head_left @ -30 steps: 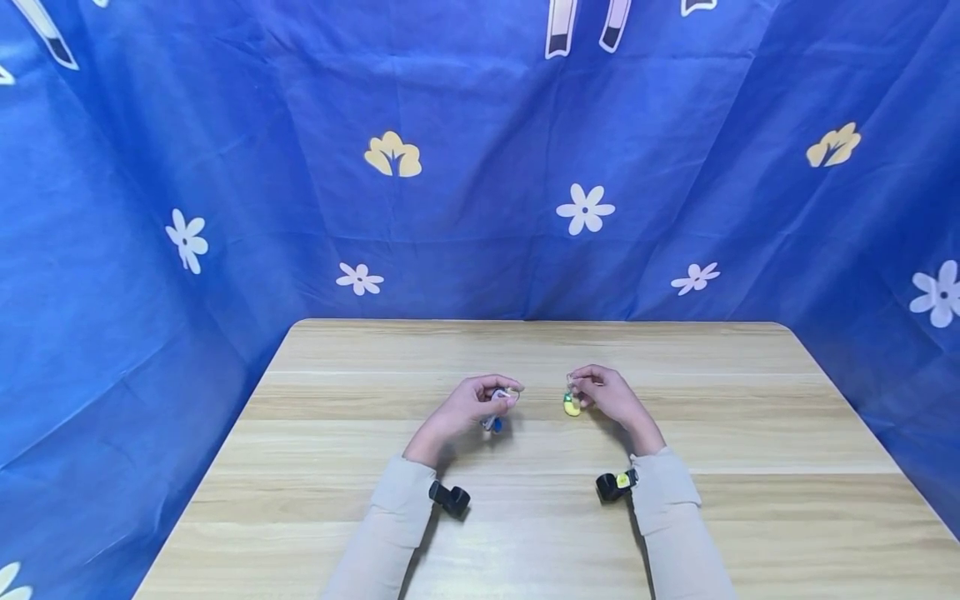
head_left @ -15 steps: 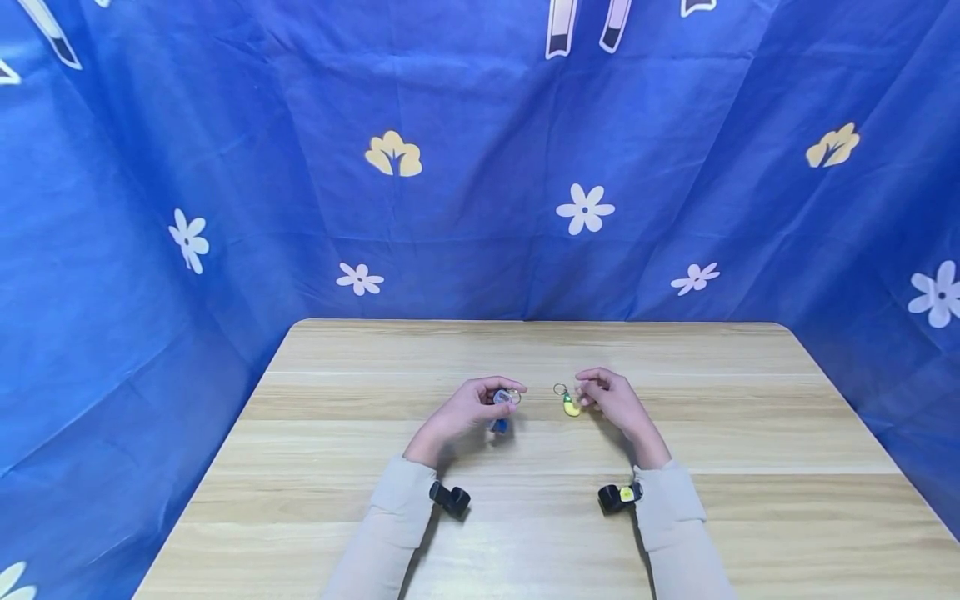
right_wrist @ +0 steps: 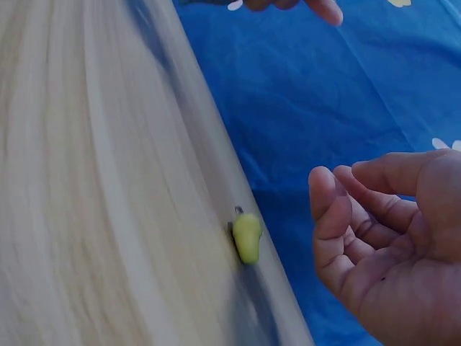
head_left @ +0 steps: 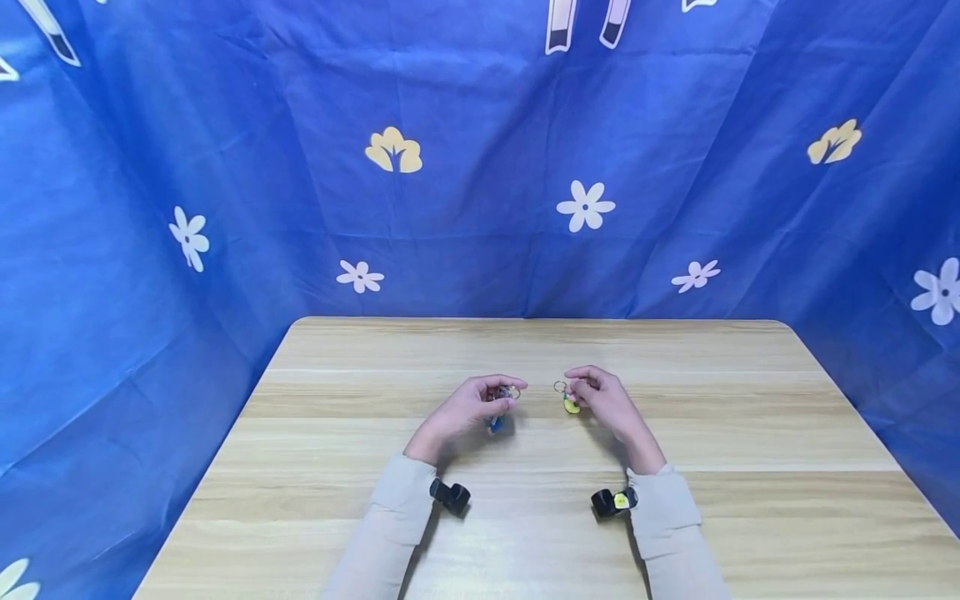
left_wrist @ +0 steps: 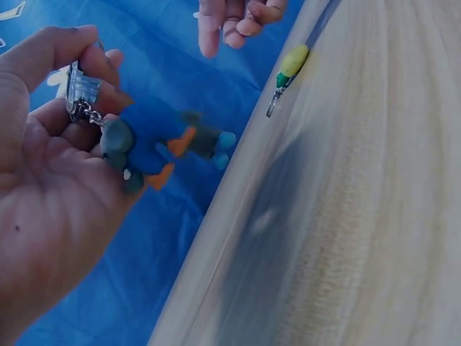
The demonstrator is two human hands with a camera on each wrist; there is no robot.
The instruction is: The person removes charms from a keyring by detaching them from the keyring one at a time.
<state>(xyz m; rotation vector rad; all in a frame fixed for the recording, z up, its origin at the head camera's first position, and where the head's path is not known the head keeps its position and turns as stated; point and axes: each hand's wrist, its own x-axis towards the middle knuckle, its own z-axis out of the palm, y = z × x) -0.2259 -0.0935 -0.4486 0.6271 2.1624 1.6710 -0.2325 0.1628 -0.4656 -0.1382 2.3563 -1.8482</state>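
My left hand (head_left: 504,395) hovers just above the wooden table (head_left: 525,346) and pinches the clear top piece of a keychain (left_wrist: 81,85). Its blue and orange charm (left_wrist: 194,140) dangles below the fingers on a short chain. A second keychain with a yellow charm (head_left: 572,406) and a metal ring lies flat on the table, also seen in the right wrist view as the yellow charm (right_wrist: 246,237). My right hand (head_left: 583,390) hovers right beside it with loosely curled fingers (right_wrist: 338,216), holding nothing.
A blue cloth with flower prints (head_left: 585,207) hangs behind the table and along both sides. The table's far edge (head_left: 540,319) meets the cloth. Small black cameras sit on my wrists (head_left: 450,497).
My right hand let go of the yellow keychain, which now lies on the table with its ring to the left. The left hand kept its pinch and barely moved.
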